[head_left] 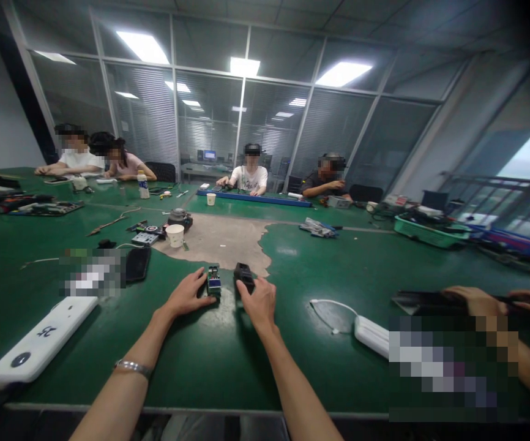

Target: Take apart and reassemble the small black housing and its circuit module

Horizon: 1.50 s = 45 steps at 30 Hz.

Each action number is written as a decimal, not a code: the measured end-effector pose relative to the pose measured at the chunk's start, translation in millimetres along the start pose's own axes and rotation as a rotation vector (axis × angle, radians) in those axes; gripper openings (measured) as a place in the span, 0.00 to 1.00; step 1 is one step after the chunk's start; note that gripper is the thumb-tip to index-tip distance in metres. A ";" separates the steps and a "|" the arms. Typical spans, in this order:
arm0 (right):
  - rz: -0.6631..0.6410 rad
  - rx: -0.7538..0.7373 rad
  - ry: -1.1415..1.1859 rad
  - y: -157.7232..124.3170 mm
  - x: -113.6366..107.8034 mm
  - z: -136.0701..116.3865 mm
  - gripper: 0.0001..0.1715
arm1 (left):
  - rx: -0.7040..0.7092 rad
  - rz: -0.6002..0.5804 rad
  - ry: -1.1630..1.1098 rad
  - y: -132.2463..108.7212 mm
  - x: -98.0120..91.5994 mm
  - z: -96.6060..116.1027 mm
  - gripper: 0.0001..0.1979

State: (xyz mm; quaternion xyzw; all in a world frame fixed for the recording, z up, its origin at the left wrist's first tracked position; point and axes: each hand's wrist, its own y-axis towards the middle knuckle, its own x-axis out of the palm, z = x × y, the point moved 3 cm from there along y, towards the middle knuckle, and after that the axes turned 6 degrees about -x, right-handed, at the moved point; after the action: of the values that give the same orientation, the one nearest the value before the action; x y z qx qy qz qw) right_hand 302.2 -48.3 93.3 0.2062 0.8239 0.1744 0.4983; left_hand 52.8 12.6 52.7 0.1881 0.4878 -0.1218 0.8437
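A small green circuit board module (214, 283), with what looks like a little dark display, stands on the green table in front of me. My left hand (188, 295) holds it from the left, with the thumb along its near end and the fingers by its far end. Just to the right, a black plastic casing (243, 275) is tilted in the grip of my right hand (260, 301), thumb on the near side. The two parts are apart, with a narrow strip of table between them. Fine details on both are too small to make out.
A white power strip (44, 340) and a black phone (138, 264) lie to the left. Beyond are a paper cup (175, 235), gloves (317, 228) and a green basket (430, 231). On the right, a white charger (370, 335) lies near another person's hands (480, 303).
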 end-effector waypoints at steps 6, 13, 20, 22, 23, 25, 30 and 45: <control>-0.050 0.016 -0.033 -7.5 8.4 -0.8 0.24 | 0.017 -0.007 0.014 1.0 0.6 -1.5 0.43; -0.049 0.022 -0.061 -9.5 6.4 2.7 0.32 | 0.013 0.009 0.021 0.7 3.0 -3.4 0.45; -0.043 0.000 -0.027 -9.5 8.4 2.7 0.29 | 0.014 0.007 0.022 1.8 5.3 -6.5 0.46; -0.047 0.001 -0.022 -10.1 9.0 1.4 0.27 | 0.013 -0.001 0.029 1.7 5.6 -6.6 0.46; -0.050 0.005 -0.022 -10.4 9.1 0.8 0.26 | 0.011 -0.002 0.032 1.6 5.6 -6.4 0.46; -0.057 0.009 -0.023 -11.0 9.1 -0.4 0.24 | 0.006 0.001 0.031 1.2 5.1 -5.6 0.47; -0.027 0.011 -0.008 -10.0 5.9 -1.6 0.22 | 0.010 0.001 0.026 0.1 2.4 -2.2 0.45; 0.021 -0.129 0.194 1.3 15.3 -66.8 0.21 | 0.008 0.011 0.016 -1.1 0.9 2.0 0.41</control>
State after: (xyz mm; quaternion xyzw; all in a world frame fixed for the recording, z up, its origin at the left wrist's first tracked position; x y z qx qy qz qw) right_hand 236.5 -44.8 112.1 0.1642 0.8532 0.2514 0.4265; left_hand 54.4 10.7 52.6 0.1952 0.4928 -0.1174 0.8398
